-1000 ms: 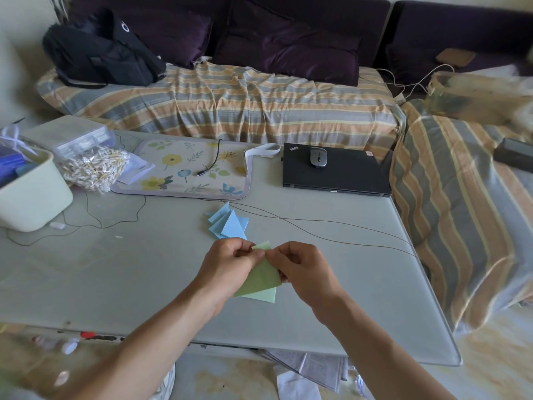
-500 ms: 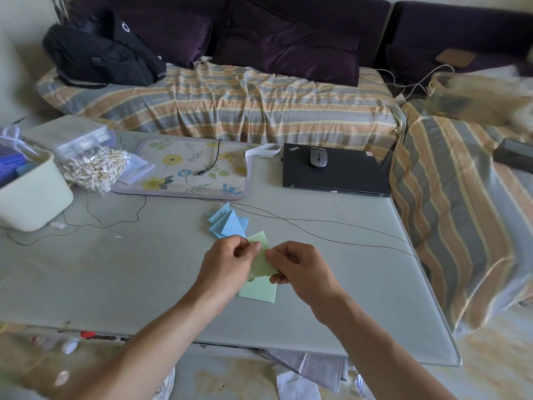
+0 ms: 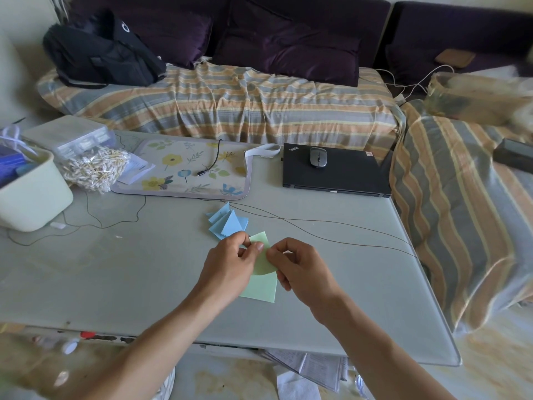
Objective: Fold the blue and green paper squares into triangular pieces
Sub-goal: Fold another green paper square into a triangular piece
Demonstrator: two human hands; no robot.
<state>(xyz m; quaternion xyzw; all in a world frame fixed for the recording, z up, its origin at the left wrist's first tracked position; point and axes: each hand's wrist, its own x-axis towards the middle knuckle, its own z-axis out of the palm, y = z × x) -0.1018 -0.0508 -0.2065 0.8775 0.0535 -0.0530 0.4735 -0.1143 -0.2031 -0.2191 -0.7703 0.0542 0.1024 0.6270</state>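
- L hand (image 3: 227, 265) & R hand (image 3: 300, 269): fingers curled, both pinch green paper (image 3: 261, 287) over desk (image 3: 115, 278).
- Paper prob. part-folded, hard to tell.
- Blue folded pieces (image 3: 227, 223) just beyond green paper.

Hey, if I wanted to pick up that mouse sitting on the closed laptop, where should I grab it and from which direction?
Probably from above, pinching its two long sides. The mouse lies flat on the closed laptop with its domed back up and its wheel end pointing away from you. Its sides are bare and nothing crowds it, so thumb and fingers can close across its width. Both hands are busy with the green paper.
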